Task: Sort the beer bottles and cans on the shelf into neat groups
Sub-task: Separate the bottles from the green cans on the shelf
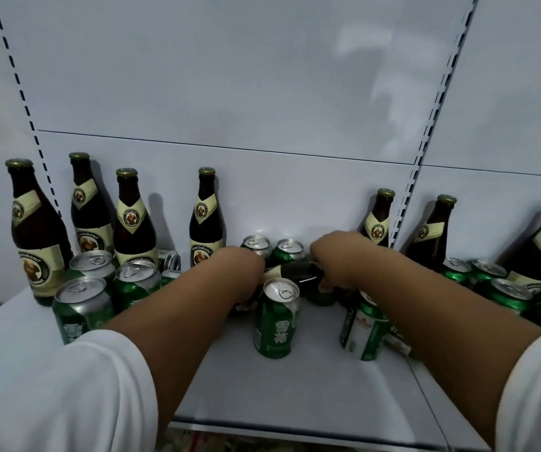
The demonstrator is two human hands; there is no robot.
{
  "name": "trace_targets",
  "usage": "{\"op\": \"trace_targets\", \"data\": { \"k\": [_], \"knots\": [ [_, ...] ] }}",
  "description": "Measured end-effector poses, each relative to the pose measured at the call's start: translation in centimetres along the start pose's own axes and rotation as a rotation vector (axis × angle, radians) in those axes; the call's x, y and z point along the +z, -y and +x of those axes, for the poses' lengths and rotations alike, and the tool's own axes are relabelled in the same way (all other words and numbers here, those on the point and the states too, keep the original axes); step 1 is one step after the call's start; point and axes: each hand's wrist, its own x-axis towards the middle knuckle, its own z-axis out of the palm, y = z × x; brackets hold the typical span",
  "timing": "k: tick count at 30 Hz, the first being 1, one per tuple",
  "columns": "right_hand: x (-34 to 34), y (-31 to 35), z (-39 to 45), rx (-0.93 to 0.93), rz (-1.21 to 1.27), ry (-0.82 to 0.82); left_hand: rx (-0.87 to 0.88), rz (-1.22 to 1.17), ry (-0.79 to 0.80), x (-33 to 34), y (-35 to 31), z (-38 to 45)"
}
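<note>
A dark brown glass bottle (295, 272) with a cream neck label is seen lying on its side mid-shelf (311, 386), gripped at either end by the left hand (246, 272) and right hand (331, 259), fingers curled round it. Upright bottles (205, 223) labelled "Franziskaner" are ranged along the back panel. Green aluminium cans (275, 321) printed with Chinese characters are clustered around.

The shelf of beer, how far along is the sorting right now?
Barely begun. Done: nothing clearly; upright bottles line the back, but green cans are mixed in. In hand: left hand and right hand reach a bottle lying on its side. Left: grouping cans and bottles.
</note>
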Motion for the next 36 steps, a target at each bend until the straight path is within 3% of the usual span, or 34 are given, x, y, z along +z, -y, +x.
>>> {"op": "trace_targets", "data": {
  "k": [6, 9, 13, 17, 21, 28, 32, 36],
  "knots": [
    [-4.3, -1.5, -0.8, -0.017, 0.273, -0.199, 0.038, -0.201, -0.068, 0.1, 0.5, 0.5],
    [-5.2, -1.4, -0.7, -0.023, 0.589, -0.363, 0.065, -0.273, -0.103, 0.4, 0.9, 0.4],
    [-2.5, -0.2, 0.3, 0.114, 1.155, -0.572, 0.049, -0.310, -0.101, 0.2, 1.2, -0.3],
    [-1.4, 1.0, 1.3, 0.212, 1.440, -0.731, 0.021, -0.322, -0.169, -0.2, 1.1, -0.7],
    [-4.8, 2.1, 1.9, 0.115, 1.668, -0.873, 0.005, -0.504, -0.307, -1.9, 2.0, -1.3],
    [-12.0, 5.2, 1.4, -0.121, 1.695, -0.990, -0.105, -0.816, -0.538, -4.4, 4.2, -4.9],
    [-16.9, 7.3, 0.5, -0.239, 1.798, -1.029, -0.157, -1.055, -0.814, -4.3, 5.7, -9.1],
    [-20.3, 12.1, 0.0, -0.282, 2.061, -0.932, -0.311, -1.074, -1.122, -3.7, 7.5, -12.9]
  ]
}}
